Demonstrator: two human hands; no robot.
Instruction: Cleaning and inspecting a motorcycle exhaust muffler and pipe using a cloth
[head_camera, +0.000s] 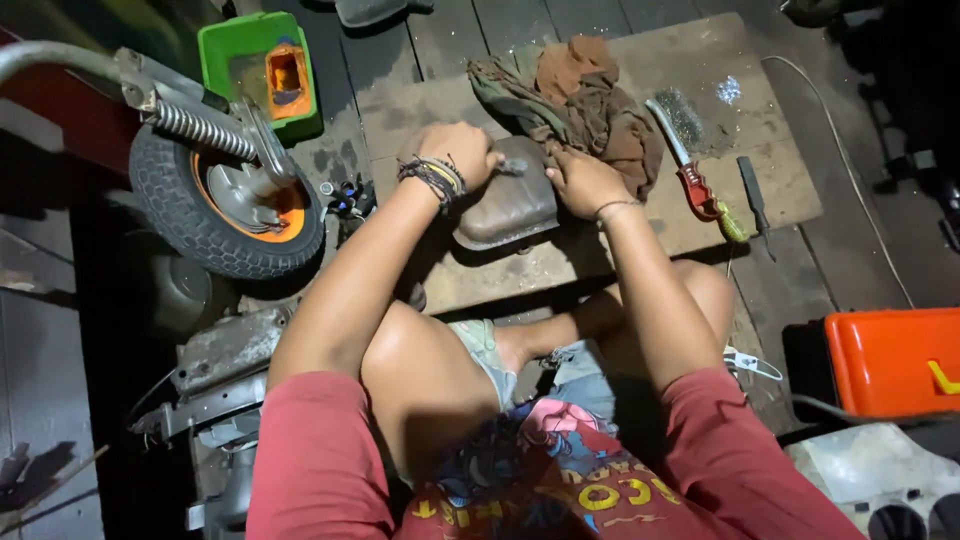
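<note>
Fingers of our left hand (458, 150) were curled shut on a small tool against the dented metal tank (505, 205), while our right hand (580, 180) pressed down on the tank's far edge, beside the rags (580, 100). Beyond the right hand lay a red-handled wire brush (692, 170) and a file (753, 195); bare board (790, 160) reached past them to its edge. A wheel (225, 205) crowded the left.

Far left: small wheel (225, 205) with coil spring (200, 128), green container (262, 70). Far right: rags (585, 100), wire brush (695, 170), dark hand tool (754, 195). Near right: orange case (890, 360).
</note>
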